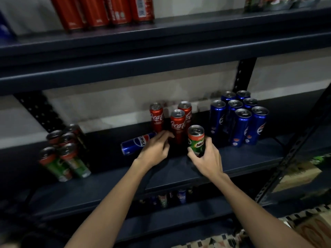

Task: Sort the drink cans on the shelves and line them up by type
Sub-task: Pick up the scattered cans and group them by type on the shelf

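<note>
Gripping the upright Milo can (pixel 196 140), the right hand (pixel 206 158) hides its base; the left hand (pixel 155 149), fingers loosely curled, covers the toppled Pepsi can's (pixel 137 143) end.

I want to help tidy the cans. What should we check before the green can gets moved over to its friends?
1. Right hand has a firm hold on the green can: ok, fingers wrap its lower part.
2. Green can upright: ok.
3. Green can group on the left has room beside it: ok, bare shelf in front.
4. Path clear: not ok, a blue can lies on its side in between.
5. Left hand free: cannot tell, its fingertips reach between the lying can and the red cans.
6. Red cans steady: ok, all three upright.
</note>
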